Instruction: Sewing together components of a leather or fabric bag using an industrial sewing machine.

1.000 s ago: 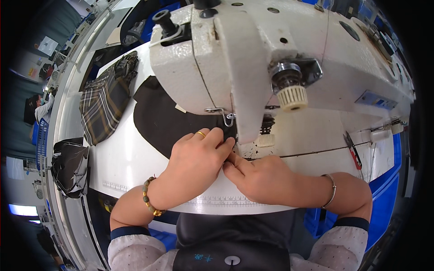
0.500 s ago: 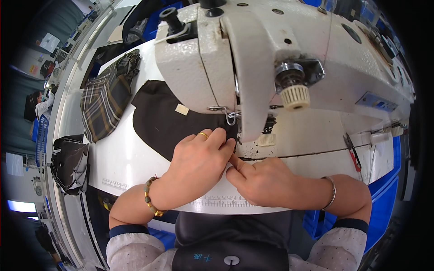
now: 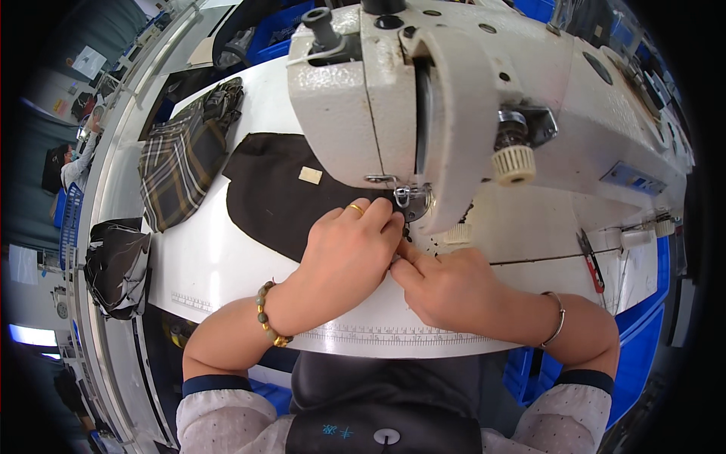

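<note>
A dark brown-black fabric piece (image 3: 265,197) with a small cream sticker (image 3: 310,175) lies flat on the white table, its right end by the presser foot (image 3: 406,197) of a white sewing machine (image 3: 340,113). My left hand (image 3: 352,246), with a ring and a beaded bracelet, is closed at the fabric's near right edge, fingers curled just short of the foot. Close beside it, my right hand (image 3: 450,284) is pinched, its fingertips meeting those of the left. What the right fingertips hold is hidden. Part of the metal needle plate (image 3: 412,215) shows beside the foot.
Plaid fabric (image 3: 181,166) lies at the left, with a dark folded bundle (image 3: 117,268) nearer me. Red-handled thread snips (image 3: 590,261) rest at the right. A ruler strip (image 3: 386,335) runs along the table's front edge. Another person (image 3: 74,163) sits far off at the left.
The view has shifted a little, so the machine appears farther right. Both hands have moved slightly right and away from me, still together. More of the needle plate shows by the foot.
</note>
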`<action>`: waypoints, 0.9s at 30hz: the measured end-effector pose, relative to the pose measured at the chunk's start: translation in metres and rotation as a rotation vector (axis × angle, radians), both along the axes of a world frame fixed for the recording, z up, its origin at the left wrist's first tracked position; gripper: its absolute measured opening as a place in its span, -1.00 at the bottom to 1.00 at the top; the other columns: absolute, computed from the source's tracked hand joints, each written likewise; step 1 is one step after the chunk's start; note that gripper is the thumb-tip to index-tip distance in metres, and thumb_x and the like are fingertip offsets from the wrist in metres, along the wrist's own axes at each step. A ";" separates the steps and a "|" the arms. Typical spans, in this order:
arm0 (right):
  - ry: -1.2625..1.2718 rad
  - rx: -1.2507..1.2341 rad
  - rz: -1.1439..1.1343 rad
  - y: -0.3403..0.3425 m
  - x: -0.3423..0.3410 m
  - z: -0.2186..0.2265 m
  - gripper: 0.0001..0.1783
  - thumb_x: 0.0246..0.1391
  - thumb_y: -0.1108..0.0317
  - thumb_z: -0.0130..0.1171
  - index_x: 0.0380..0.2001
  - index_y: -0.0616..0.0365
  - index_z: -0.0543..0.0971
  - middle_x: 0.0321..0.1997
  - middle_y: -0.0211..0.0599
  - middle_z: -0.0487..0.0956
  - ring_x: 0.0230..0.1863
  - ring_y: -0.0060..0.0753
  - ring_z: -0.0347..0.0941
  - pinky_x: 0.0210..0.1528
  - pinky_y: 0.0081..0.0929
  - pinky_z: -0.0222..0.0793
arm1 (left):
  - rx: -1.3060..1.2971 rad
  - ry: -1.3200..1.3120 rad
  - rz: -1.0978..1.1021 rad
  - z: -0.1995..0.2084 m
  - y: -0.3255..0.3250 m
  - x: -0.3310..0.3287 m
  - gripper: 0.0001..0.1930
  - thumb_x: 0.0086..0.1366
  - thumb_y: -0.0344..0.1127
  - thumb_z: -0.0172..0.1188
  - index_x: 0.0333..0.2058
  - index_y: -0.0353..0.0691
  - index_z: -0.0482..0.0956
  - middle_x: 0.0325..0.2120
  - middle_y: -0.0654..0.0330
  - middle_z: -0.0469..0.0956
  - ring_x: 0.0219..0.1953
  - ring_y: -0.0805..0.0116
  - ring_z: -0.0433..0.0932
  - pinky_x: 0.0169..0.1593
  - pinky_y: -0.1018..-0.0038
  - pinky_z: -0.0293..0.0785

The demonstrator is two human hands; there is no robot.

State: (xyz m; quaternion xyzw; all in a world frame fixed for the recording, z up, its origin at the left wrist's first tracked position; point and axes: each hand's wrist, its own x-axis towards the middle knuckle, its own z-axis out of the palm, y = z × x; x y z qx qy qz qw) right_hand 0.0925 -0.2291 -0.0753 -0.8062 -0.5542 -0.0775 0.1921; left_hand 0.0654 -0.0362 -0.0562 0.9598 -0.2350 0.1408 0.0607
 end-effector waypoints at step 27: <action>0.206 0.108 0.024 -0.004 0.018 -0.010 -0.66 -0.01 0.08 0.41 -0.35 0.08 0.56 0.19 -0.22 0.58 -0.48 -0.30 0.61 -0.51 -0.41 0.44 | -0.020 0.158 0.062 0.037 0.037 0.003 -0.54 -0.05 0.03 0.52 -0.40 -0.23 0.57 -0.43 0.16 0.60 -0.32 0.14 0.63 -0.25 0.33 0.51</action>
